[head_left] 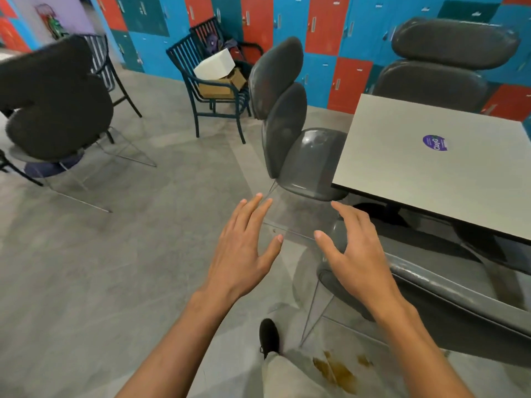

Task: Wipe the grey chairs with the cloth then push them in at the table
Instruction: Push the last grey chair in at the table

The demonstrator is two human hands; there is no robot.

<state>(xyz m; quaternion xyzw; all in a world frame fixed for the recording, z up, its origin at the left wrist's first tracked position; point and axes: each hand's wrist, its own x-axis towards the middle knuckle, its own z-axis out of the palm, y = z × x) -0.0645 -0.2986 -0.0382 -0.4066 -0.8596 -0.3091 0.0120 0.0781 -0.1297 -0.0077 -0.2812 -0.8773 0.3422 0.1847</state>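
A grey chair (290,130) stands at the left side of the light table (425,165), its seat partly under the tabletop. A second grey chair (448,305) sits at the table's near side, below my right hand, blurred by motion. Another grey chair (442,61) stands behind the table. My left hand (244,245) hovers over the floor with fingers spread and empty. My right hand (353,251) is open too, fingers apart, just above the near chair's back. No cloth is in view.
A dark fuzzy chair (57,101) stands at the left. A blue metal chair (212,90) holding boxes is against the coloured lockers (344,30). My foot (268,337) is on the grey floor, near a brown stain (336,372).
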